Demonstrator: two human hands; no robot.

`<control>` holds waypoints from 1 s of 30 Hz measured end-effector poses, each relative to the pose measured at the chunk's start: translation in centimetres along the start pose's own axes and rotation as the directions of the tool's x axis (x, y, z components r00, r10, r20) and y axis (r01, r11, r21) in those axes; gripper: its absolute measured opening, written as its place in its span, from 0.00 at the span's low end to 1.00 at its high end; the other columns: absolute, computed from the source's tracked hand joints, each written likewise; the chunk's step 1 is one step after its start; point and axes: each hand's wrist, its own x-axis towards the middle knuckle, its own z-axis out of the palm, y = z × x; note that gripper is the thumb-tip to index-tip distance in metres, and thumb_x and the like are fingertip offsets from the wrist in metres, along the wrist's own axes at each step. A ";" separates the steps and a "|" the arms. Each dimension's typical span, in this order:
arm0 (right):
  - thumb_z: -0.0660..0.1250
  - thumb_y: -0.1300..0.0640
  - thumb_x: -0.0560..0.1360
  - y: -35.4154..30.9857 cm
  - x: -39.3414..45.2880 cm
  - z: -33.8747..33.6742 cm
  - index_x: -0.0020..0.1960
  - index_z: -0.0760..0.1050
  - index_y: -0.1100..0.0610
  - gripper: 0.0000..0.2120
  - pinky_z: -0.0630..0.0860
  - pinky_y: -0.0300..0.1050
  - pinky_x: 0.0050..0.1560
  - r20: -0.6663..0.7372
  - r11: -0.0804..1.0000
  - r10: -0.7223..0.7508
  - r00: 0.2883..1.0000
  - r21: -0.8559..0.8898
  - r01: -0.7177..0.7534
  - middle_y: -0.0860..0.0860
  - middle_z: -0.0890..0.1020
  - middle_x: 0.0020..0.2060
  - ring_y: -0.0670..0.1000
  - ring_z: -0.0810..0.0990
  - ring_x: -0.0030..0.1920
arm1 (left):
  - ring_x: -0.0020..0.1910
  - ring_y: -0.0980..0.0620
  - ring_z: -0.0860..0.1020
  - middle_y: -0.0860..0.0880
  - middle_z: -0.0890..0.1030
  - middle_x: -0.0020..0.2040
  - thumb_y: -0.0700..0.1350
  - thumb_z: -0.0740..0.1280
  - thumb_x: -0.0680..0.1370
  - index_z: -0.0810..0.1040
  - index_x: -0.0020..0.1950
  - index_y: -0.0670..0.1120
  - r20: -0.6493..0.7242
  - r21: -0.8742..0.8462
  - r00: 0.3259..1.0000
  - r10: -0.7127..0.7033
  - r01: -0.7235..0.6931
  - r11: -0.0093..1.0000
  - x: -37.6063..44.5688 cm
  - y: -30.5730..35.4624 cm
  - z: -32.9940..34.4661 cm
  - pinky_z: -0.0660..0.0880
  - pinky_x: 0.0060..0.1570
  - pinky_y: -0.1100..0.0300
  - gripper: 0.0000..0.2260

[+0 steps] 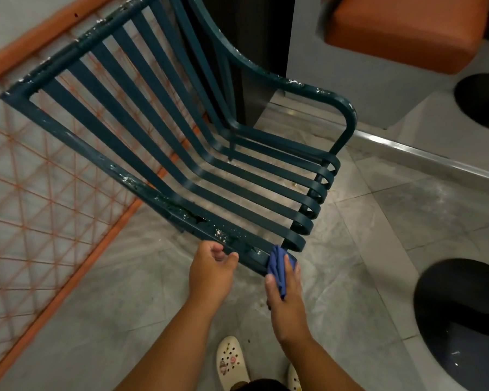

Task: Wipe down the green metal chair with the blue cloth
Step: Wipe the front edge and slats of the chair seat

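One green metal chair (181, 131) stood on the grey tiled floor (378, 249), seen from above. Its seat slats ran lengthwise from the tall back at the upper left down toward the lower right, where each ended in a curled lip. Seven flat slats could be counted across back and seat, though the far ones crowded together near the far armrest (316, 91), so the count is not certain. That armrest arched over the chair's right edge; the near side rail (153, 190) ran along the chair's lower-left edge, spotted with pale flecks and chipped paint.

One blue cloth (277, 266) was bunched against the front end of the near side rail, just below the nearest curled slat tip. The right hand (284, 292) was closed around the cloth, thumb on one side and fingers on the other, pressing it to the rail. The left hand (212, 266) sat on the same rail a little further back toward the chair's backrest, fingers curled loosely over the rail's edge; whether it gripped firmly could not be told.

Behind the chair's back leaned an orange lattice panel (40, 193). Beyond the far armrest was an orange cushion (401, 29). Two pale clogs (232, 362) showed below the chair, near the bottom edge.
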 end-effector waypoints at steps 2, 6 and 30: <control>0.53 0.42 0.79 -0.4 1.0 0.3 0.76 0.50 0.40 0.26 0.61 0.55 0.72 -0.056 0.987 0.127 0.990 0.106 -0.121 0.52 0.54 0.77 0.54 0.58 0.75 | 0.43 0.56 0.78 0.54 0.79 0.46 0.49 0.72 0.73 0.71 0.55 0.51 0.026 -0.085 0.996 -0.087 0.089 0.992 0.1 0.0 0.5 0.76 0.39 0.60 0.15; 0.53 0.49 0.82 -0.5 1.5 2.0 0.76 0.51 0.43 0.25 0.55 0.53 0.75 -0.173 0.997 0.079 0.982 0.007 -0.079 0.51 0.52 0.77 0.53 0.52 0.76 | 0.46 0.51 0.81 0.50 0.82 0.47 0.47 0.73 0.73 0.75 0.55 0.46 0.096 -0.232 0.967 -0.235 0.251 0.940 0.5 0.0 2.2 0.79 0.49 0.54 0.13; 0.54 0.49 0.81 1.9 0.5 0.8 0.69 0.62 0.34 0.18 0.70 0.43 0.62 -0.189 0.942 0.102 0.977 0.333 -0.033 0.46 0.76 0.63 0.47 0.74 0.62 | 0.39 0.52 0.81 0.45 0.83 0.44 0.39 0.70 0.74 0.77 0.45 0.42 0.102 -0.387 0.949 -0.300 0.315 0.866 0.3 0.9 3.3 0.71 0.23 0.72 0.03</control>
